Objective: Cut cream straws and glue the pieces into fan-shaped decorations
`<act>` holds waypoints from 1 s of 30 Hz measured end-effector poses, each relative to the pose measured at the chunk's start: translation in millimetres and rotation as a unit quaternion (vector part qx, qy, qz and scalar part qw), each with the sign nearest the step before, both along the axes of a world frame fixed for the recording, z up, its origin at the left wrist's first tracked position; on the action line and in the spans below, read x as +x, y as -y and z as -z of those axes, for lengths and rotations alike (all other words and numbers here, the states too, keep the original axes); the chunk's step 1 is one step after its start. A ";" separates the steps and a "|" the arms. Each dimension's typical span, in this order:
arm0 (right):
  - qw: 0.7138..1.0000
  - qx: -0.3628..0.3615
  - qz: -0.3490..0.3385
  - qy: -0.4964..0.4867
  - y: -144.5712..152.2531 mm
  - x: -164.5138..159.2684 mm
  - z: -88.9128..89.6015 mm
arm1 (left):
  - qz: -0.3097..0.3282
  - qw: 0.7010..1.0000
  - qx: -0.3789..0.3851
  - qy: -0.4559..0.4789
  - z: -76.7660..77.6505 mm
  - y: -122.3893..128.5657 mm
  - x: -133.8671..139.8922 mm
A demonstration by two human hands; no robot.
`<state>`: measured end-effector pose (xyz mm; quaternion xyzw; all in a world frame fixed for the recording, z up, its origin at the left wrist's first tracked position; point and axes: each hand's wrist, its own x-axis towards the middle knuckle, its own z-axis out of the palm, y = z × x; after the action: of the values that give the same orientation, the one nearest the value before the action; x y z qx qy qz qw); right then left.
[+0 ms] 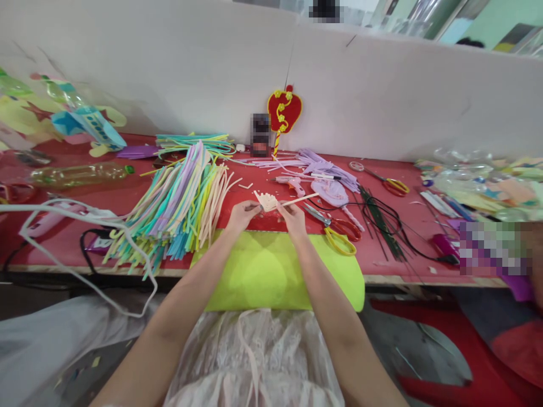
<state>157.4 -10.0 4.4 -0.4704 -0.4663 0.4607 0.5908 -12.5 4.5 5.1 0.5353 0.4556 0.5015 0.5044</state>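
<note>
Pale piece: the small pale zigzag piece (266, 200) is up between both hands, above the red table (268, 224), just past the lime-green sheet (263, 271).
Left hand: I read the left hand (241, 216) as pinched, fingers nearly together on the piece's near left edge.
Right hand: the right hand (292, 216) also looks pinched, fingers at the piece's right side with hold of the pale strip (302, 199), whose free end sticks out to the right. Exact finger contact too small for me to tell.
Folds risk: the piece looks soft; I judge a slack left pinch could let the folds spread, and a hard tug on the strip could skew them.
Strip end risk: a wide right swing could catch the free end on the pink glue gun (292, 182) or lilac piece (330, 192), both near.
Right-side obstacles: red-and-yellow scissors (341, 234) lie just beside the right hand; dark green stems (382, 226) and a black cord (401, 223) crowd the area beyond.
Left-side obstacles: the big stem bundle (178, 209) limits my room beside the left hand.
Back of table: red ornament (285, 111) upright near the wall, well apart from the hands.
</note>
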 end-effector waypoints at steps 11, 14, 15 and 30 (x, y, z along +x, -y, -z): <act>1.000 -0.013 -0.003 -0.010 4.9 -3.7 -6.5 | -0.003 1.000 0.002 -0.001 0.8 0.1 0.9; 1.000 -0.014 -0.001 -0.011 5.9 -4.4 -8.0 | -0.003 1.000 0.001 0.003 2.4 -0.9 0.8; 1.000 -0.014 -0.001 -0.012 6.0 -4.5 -8.1 | -0.002 1.000 0.001 0.003 2.5 -1.0 0.7; 1.000 -0.002 -0.021 -0.012 6.0 -3.7 -7.0 | 0.002 1.000 -0.016 0.004 -1.6 0.5 0.9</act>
<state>153.7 -16.0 11.3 -0.4561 -0.4680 0.4799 0.5853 -11.7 3.9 6.7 0.5257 0.4605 0.4954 0.5159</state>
